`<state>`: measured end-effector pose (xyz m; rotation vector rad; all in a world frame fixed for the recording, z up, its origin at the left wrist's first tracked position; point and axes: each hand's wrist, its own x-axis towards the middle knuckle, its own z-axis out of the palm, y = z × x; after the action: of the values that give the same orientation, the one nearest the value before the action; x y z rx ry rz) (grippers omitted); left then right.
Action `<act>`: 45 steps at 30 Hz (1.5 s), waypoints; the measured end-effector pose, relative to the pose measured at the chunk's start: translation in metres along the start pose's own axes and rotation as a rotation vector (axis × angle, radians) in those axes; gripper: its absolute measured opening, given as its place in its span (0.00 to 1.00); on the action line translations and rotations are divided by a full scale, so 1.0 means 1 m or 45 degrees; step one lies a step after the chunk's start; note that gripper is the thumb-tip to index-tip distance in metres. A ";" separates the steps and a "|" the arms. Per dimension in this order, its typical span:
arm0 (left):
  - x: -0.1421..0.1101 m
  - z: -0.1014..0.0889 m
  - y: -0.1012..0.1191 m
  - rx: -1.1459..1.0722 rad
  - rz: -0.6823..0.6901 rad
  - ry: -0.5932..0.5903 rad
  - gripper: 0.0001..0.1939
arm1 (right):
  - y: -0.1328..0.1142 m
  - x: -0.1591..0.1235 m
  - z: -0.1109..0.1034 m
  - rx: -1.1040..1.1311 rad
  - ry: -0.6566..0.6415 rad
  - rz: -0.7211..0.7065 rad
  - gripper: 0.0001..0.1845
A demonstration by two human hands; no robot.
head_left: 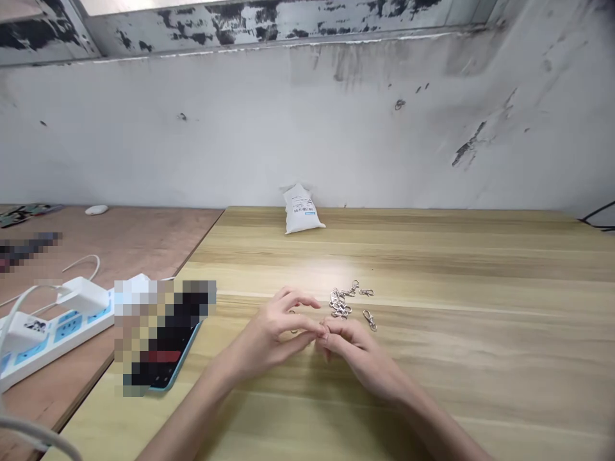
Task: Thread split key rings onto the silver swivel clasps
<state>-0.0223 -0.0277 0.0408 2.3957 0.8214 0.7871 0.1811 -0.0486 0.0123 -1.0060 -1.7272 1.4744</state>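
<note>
Silvery metal clasps lie heaped just beyond two bare hands

Fingertips of the left hand [288, 325] and right hand [354, 344] meet; whether they grip something small cannot be told. Shiny, looped clasps [341, 308] overlap past them, too tangled to count, with one [369, 319] apart on the right. Beneath spreads a smooth, wood-grained tabletop [480, 358]. Farther out are one blurred phone [166, 339], one white power strip [52, 336] with blue socket panels, and one crinkled white packet [301, 210], its print illegible.
</note>
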 end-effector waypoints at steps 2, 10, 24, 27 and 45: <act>0.001 0.001 0.003 0.111 0.071 0.021 0.10 | 0.000 0.001 -0.002 0.191 -0.071 0.054 0.18; 0.001 -0.001 0.010 0.276 0.216 0.073 0.10 | 0.004 0.001 -0.004 0.825 -0.312 0.263 0.16; 0.003 0.008 0.005 0.732 0.198 0.284 0.06 | -0.001 0.001 -0.008 -0.357 0.169 -0.082 0.19; 0.001 0.008 -0.002 0.685 0.032 0.264 0.06 | 0.000 0.001 -0.001 -1.010 0.354 -0.409 0.16; 0.002 0.008 0.005 0.497 0.017 0.395 0.06 | 0.002 0.003 -0.012 -0.571 0.167 -0.343 0.15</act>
<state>-0.0135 -0.0314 0.0384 2.6530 1.1747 1.1095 0.1906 -0.0396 0.0120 -1.0129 -2.0495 0.8514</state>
